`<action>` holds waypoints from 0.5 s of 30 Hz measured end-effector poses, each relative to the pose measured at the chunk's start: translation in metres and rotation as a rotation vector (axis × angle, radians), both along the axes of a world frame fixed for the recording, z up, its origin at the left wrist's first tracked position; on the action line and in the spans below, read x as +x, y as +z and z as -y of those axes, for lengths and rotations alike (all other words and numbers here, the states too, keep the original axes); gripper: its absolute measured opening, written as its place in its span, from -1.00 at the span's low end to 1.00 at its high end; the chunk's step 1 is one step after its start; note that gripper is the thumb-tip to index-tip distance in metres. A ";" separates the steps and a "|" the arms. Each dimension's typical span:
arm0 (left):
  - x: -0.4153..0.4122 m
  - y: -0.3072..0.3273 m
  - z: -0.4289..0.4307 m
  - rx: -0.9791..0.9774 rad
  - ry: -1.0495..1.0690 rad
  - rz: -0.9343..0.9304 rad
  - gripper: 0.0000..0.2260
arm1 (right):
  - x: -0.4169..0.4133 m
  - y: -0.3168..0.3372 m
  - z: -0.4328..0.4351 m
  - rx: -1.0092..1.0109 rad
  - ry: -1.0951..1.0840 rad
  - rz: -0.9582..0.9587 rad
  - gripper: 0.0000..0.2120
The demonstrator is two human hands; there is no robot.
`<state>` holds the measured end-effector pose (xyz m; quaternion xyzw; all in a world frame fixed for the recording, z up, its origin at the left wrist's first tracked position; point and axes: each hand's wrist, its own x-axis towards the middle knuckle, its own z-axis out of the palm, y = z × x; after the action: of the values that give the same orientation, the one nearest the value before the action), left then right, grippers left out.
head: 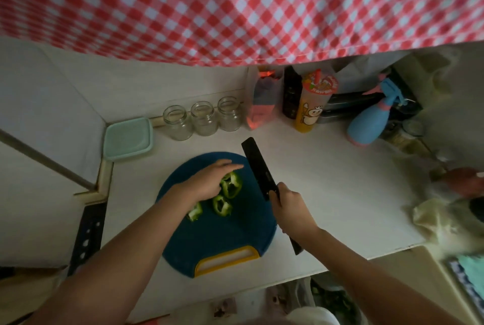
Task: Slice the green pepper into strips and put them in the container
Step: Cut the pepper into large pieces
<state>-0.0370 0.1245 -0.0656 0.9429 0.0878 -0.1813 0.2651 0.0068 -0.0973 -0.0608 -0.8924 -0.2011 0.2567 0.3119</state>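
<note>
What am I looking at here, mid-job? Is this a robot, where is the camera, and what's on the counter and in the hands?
No robot: these are a person's two bare hands, seen from one head-worn camera looking down. The right hand grips a black knife. The left hand rests with straight fingers on a green pepper piece; two more pieces lie on the blue cutting board. The lidded container sits back left, beside three glass jars.
</note>
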 end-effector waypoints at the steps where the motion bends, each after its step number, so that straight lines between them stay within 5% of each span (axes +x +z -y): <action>1: 0.004 -0.002 -0.002 0.002 -0.006 -0.020 -0.32 | -0.001 -0.001 0.002 0.005 -0.008 0.002 -0.84; 7: 0.006 -0.001 0.014 -0.084 0.188 -0.009 -0.45 | -0.006 -0.002 0.006 0.025 -0.045 -0.002 -0.87; 10: 0.009 -0.008 0.038 -0.306 0.412 -0.031 -0.68 | -0.005 0.000 0.004 0.041 -0.048 -0.001 -0.87; 15: 0.017 -0.007 0.045 -0.732 0.767 -0.151 -0.70 | 0.004 0.003 0.008 0.067 -0.116 -0.052 -0.82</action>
<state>-0.0203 0.0798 -0.0726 0.6732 0.3760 -0.1575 0.6170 0.0111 -0.1049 -0.0573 -0.8847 -0.1494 0.2542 0.3612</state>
